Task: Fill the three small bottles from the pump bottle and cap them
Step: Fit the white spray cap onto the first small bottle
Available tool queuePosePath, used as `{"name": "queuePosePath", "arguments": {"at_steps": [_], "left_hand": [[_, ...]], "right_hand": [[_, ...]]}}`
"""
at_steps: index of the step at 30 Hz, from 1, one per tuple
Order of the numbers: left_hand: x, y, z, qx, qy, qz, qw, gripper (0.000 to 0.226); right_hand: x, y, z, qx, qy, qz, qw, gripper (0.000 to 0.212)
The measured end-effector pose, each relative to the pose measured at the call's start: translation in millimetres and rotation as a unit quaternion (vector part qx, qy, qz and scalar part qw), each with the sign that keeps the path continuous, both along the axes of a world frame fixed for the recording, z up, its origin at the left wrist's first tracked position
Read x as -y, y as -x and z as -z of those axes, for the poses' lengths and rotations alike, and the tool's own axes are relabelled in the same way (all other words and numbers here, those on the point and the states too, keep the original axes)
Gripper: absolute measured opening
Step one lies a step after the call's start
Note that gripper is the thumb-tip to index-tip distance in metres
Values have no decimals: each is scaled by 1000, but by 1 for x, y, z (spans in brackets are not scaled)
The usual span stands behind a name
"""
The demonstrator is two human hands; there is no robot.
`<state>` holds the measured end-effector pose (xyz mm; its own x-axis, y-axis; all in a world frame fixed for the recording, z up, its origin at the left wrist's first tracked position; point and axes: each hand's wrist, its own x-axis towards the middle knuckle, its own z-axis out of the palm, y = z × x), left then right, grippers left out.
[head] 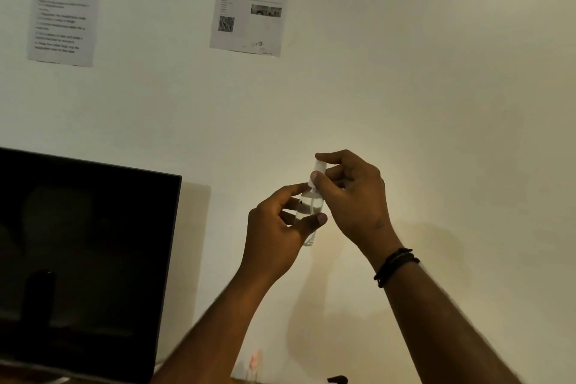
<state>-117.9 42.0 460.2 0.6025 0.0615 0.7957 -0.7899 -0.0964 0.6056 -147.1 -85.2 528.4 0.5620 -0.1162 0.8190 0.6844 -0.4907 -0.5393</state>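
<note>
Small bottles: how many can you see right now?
1. The small bottle is held up before the wall, left hand round its body, right hand pinching its cap. The other two are out of view.

Both bare forearms rise from the lower edge and meet at the small bottle (308, 215). The left hand (277, 227) grips the bottle's body, thumb across its front, fingers curled behind. The right hand (349, 193), above the bottle, pinches its cap (318, 169) between thumb and forefinger, seemingly twisting. Dark bands (396, 265) circle the right wrist.
</note>
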Motion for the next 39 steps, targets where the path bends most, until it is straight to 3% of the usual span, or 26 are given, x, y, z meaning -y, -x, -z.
{"name": "queuePosePath", "arguments": {"at_steps": [6, 13, 18, 25, 28, 30, 35, 39], "left_hand": [[6, 1, 1, 10, 15, -13, 1000, 47], [12, -1, 1, 31, 35, -30, 998, 56], [9, -7, 0, 37, 35, -44, 998, 61], [14, -9, 3, 30, 24, -45, 998, 63], [16, -10, 3, 26, 30, -42, 998, 58], [17, -12, 4, 23, 31, -48, 998, 57], [20, -16, 10, 14, 21, -54, 998, 61], [19, -15, 7, 9, 25, -54, 998, 48]], "right_hand": [[4, 0, -6, -26, -13, -34, 999, 25], [-2, 0, -11, -10, 4, 42, 999, 26], [0, 1, -9, -33, -27, -24, 999, 21], [-3, -2, -8, 2, -25, 55, 998, 24], [-3, -5, -5, -16, -54, -16, 998, 9], [0, -7, -5, -26, -55, -45, 997, 14], [2, -10, -5, -11, -12, 44, 999, 30], [6, -11, -1, -31, -84, -64, 994, 9]]}}
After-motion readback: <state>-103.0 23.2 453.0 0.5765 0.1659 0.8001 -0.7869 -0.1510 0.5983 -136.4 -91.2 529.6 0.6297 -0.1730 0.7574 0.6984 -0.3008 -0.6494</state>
